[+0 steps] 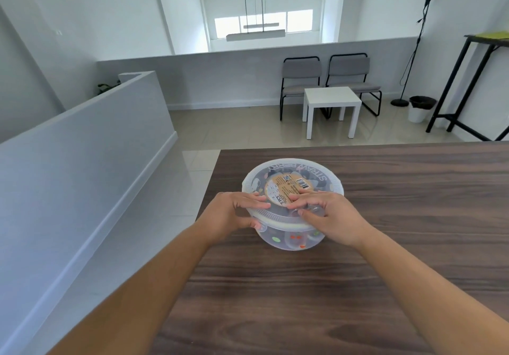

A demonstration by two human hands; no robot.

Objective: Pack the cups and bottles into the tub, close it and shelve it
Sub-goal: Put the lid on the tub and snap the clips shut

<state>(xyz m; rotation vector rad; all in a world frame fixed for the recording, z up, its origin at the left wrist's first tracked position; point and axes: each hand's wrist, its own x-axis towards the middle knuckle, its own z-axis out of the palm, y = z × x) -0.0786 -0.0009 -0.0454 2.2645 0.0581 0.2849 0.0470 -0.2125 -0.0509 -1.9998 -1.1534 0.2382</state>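
A round clear plastic tub (289,240) stands near the left edge of the dark wooden table (385,217). Its translucent lid (316,179), with a tan round label and grey lettering, lies on top, the near edge slightly raised. Cups with coloured spots show faintly through the tub wall. My left hand (234,212) grips the lid's near-left rim, fingers on top and thumb under the edge. My right hand (327,217) holds the near-right rim the same way, fingers spread on the lid.
The table's left edge runs just beside the tub, with tiled floor below. A low grey wall (82,161) stands to the left. Beyond are a small white side table (332,101), two grey chairs (325,79), a bin (420,108) and a tall black table (473,79).
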